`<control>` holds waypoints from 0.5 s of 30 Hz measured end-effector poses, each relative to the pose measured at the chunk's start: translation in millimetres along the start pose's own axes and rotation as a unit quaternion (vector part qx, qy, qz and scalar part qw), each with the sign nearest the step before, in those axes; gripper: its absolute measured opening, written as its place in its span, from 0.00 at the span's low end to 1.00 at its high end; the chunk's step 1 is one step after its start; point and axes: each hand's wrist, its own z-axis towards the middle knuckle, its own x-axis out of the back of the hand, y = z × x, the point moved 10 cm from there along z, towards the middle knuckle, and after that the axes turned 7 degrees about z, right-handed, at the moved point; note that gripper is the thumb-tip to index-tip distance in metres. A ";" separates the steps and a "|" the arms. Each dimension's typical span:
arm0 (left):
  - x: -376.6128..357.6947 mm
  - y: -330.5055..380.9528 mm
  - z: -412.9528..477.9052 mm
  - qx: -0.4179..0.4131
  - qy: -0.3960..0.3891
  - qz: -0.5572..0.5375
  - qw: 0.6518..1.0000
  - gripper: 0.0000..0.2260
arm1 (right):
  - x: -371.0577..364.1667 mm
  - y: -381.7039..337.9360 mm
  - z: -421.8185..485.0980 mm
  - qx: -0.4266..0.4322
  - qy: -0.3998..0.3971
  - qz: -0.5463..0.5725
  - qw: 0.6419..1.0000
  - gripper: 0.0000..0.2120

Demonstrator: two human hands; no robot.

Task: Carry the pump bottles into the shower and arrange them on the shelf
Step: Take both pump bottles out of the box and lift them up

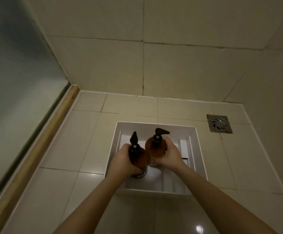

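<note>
Two upright amber pump bottles stand side by side inside the white shelf [198,154]: left hand [122,162] grips the darker bottle [138,156], right hand [170,153] the lighter bottle [155,147], its spout pointing right.

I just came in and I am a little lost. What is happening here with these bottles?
A person holds two amber pump bottles, one in each hand, over a white box-like shelf in a tiled shower corner. The left hand grips the darker bottle; the right hand grips the lighter bottle. Both bottles are upright and close together. Whether they already rest on the shelf cannot be told. A floor drain lies to the right.
</note>
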 end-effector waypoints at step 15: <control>152.2 101.8 -6.5 -0.088 0.079 -0.303 0.946 0.29 | 96.8 -164.3 -21.6 0.093 0.054 0.088 0.990 0.34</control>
